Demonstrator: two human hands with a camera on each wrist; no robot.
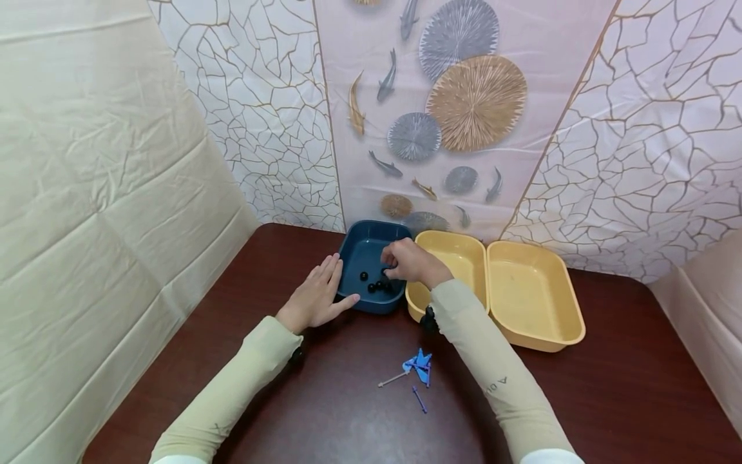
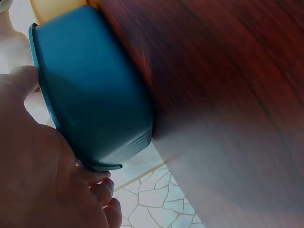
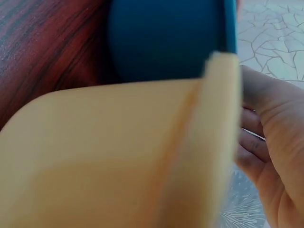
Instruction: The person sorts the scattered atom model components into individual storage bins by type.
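A dark blue plastic tray [image 1: 365, 247] with several small black balls [image 1: 371, 287] in it stands at the back of the table. My left hand [image 1: 315, 293] rests against its left side, fingers straight and thumb spread to the near rim; the left wrist view shows this hand [image 2: 42, 166] along the tray's rim [image 2: 47, 102]. Over the right part of the tray, my right hand [image 1: 413, 261] reaches in with bent fingers, its thumb and fingertips close to a black ball. I cannot tell whether it pinches that ball. The yellow tray [image 3: 95, 142] hides its fingertips in the right wrist view.
Two yellow trays stand side by side to the right of the blue one, the left one [image 1: 449, 241] partly under my right wrist and the other [image 1: 536, 290] farther right. Nearer me lie several small blue and purple plastic pieces [image 1: 422, 367] and a grey stick [image 1: 394, 379].
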